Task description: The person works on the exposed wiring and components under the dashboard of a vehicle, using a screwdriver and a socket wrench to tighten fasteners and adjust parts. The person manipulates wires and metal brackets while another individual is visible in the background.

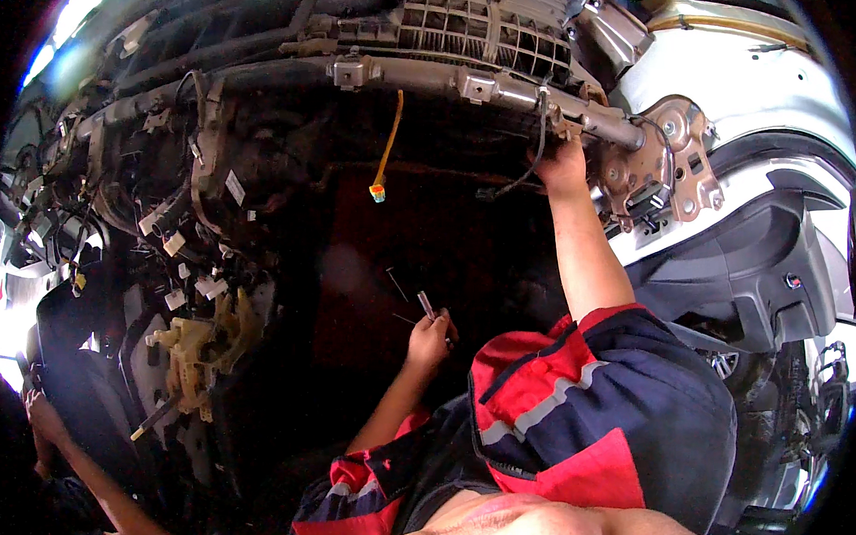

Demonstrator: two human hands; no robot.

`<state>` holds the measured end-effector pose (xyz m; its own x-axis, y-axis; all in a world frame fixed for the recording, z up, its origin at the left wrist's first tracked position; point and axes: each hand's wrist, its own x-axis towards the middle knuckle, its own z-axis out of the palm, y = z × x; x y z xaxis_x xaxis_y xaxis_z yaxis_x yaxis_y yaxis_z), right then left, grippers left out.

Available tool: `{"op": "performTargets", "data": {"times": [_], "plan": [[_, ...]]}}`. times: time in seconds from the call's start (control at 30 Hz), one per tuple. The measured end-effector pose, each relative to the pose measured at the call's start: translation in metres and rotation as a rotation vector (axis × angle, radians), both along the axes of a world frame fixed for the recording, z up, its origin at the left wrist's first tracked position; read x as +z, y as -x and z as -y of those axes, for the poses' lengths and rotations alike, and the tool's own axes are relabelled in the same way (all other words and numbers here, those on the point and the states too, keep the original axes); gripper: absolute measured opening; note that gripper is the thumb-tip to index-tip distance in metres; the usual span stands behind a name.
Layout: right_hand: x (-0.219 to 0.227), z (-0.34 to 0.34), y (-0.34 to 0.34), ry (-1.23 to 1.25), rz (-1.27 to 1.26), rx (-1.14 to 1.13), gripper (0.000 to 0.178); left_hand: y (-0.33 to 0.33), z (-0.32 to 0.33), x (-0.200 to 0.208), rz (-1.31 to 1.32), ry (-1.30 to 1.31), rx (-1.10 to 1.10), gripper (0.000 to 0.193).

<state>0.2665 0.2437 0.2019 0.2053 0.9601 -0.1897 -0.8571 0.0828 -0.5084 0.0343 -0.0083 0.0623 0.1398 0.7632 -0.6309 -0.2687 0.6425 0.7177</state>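
My left hand is low in the middle, its fingers closed around a slim metal tool with a shiny cylindrical end. Thin rods show beside that tool; whether they belong to it I cannot tell. My right hand reaches up under the right end of a metal cross beam, at a small bracket. Its fingertips are lost in shadow and behind the bracket. A black cable hangs from the beam just left of that hand, ending in a dark connector.
An orange-yellow cable with a plug dangles mid-view. Wiring and pale connectors crowd the left, above a yellowish plastic frame. Another person's arm is at lower left. A brown metal bracket and dark door panel stand right.
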Motion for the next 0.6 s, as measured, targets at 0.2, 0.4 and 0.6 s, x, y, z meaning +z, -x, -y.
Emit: {"op": "performTargets", "data": {"times": [0.2, 0.4, 0.6], "plan": [[-0.016, 0.002, -0.025, 0.080, 0.327, -0.006, 0.028, 0.001, -0.001, 0.000, 0.032, -0.013, 0.032, 0.032], [-0.030, -0.002, -0.032, 0.039, 0.385, -0.021, 0.027, 0.005, 0.001, 0.003, 0.006, -0.017, -0.012, 0.033], [-0.069, -0.008, -0.068, -0.316, 1.571, -0.047, 0.030, 0.001, -0.001, 0.007, 0.038, -0.010, 0.011, 0.032]]}}
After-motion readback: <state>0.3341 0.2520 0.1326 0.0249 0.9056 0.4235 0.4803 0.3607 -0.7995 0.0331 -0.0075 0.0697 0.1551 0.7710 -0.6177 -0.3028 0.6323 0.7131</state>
